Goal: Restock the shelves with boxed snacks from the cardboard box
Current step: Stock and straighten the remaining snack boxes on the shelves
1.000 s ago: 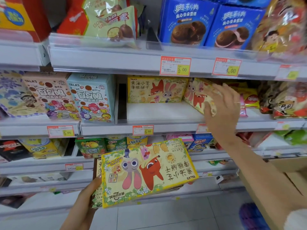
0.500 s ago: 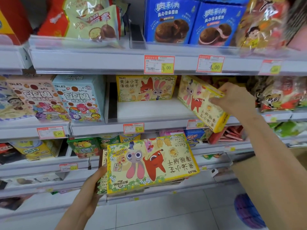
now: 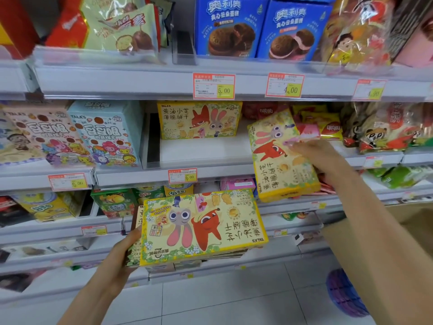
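Two yellow biscuit boxes with the cartoon fox and rabbit are off the shelf at this moment, and a third of the same kind, the shelved biscuit box (image 3: 199, 120), stands upright and landscape at the back of the middle shelf (image 3: 210, 174); I take that shelved one as the landmark. Right of it and somewhat below, the right hand (image 3: 321, 158) grips the turned biscuit box (image 3: 282, 158) by its right edge, fingers closed over the front face, with the box's long axis running nearly up and down and its foot hanging past the shelf lip. Well below the landmark, the left hand (image 3: 121, 256) is closed on the left end of a flat stack, its top biscuit box (image 3: 201, 225) face up, long axis running left to right and its print upside down to the person. In front of the landmark the shelf floor lies bare and white as far as the 6.00 price tag (image 3: 182, 175) on the lip. By my reckoning the move turns on that gap: it lies up and to the left of the right hand, which is much the nearer, and the turned box would need swinging a quarter turn to sit landscape like its neighbour. Red and yellow snack bags (image 3: 328, 125) crowd the shelf just right of the landmark, behind the turned box, so drifting rightward risks knocking them.
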A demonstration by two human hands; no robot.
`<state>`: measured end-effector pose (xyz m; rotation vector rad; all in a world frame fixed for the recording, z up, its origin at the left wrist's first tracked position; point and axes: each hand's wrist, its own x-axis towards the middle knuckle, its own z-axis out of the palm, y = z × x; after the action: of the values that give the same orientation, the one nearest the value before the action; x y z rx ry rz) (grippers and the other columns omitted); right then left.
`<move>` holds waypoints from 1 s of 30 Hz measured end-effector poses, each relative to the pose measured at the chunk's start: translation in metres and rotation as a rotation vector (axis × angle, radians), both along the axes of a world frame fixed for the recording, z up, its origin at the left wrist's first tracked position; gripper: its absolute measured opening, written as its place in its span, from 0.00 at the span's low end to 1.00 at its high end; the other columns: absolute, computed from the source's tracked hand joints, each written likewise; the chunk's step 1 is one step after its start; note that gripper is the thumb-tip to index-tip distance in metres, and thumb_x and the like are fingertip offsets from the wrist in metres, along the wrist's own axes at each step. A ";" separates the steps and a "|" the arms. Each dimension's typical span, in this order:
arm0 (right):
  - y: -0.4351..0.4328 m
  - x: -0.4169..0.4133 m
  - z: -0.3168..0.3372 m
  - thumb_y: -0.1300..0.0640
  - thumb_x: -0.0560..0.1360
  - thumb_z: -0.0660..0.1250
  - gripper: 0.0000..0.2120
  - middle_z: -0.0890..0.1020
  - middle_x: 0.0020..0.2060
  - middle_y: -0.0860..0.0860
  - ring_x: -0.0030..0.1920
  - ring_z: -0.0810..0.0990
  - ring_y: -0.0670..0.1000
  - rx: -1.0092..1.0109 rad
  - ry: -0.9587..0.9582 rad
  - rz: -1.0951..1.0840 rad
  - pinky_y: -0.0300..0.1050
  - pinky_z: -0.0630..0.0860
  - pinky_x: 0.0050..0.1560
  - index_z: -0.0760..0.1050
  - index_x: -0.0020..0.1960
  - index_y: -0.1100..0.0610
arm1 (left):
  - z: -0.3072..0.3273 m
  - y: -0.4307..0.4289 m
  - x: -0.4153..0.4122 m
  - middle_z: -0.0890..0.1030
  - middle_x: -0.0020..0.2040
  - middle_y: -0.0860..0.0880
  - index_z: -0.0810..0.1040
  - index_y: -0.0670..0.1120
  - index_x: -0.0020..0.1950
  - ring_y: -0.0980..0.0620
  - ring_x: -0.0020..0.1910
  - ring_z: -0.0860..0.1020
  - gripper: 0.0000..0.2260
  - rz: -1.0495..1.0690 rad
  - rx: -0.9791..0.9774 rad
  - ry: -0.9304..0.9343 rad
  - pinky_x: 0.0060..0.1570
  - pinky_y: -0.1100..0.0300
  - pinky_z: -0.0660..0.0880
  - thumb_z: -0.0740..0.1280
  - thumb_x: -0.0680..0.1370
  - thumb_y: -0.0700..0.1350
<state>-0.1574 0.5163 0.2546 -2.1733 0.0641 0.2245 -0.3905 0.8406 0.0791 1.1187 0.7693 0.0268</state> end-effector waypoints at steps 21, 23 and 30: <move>0.080 -0.016 -0.059 0.45 0.71 0.71 0.22 0.81 0.39 0.59 0.27 0.76 0.49 0.727 0.499 -0.158 0.35 0.71 0.21 0.72 0.54 0.61 | 0.015 0.007 -0.004 0.85 0.38 0.50 0.78 0.47 0.49 0.52 0.38 0.82 0.08 0.028 -0.054 -0.025 0.42 0.57 0.72 0.61 0.78 0.47; 0.071 -0.005 -0.056 0.48 0.73 0.70 0.17 0.79 0.40 0.58 0.24 0.72 0.47 0.712 0.433 -0.228 0.33 0.68 0.19 0.71 0.49 0.61 | 0.015 0.004 -0.001 0.85 0.36 0.50 0.78 0.47 0.48 0.55 0.33 0.82 0.08 0.023 -0.064 -0.035 0.39 0.58 0.73 0.60 0.79 0.46; 0.058 0.003 -0.051 0.65 0.74 0.66 0.03 0.78 0.36 0.60 0.34 0.78 0.53 0.754 0.402 -0.202 0.41 0.79 0.26 0.72 0.43 0.63 | 0.020 -0.002 0.004 0.85 0.40 0.49 0.78 0.47 0.50 0.56 0.33 0.82 0.08 0.005 -0.064 -0.061 0.37 0.59 0.74 0.61 0.78 0.47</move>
<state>-0.1546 0.5740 0.2036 -1.3390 0.3638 0.4804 -0.3861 0.8389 0.0992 1.0508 0.7139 0.0395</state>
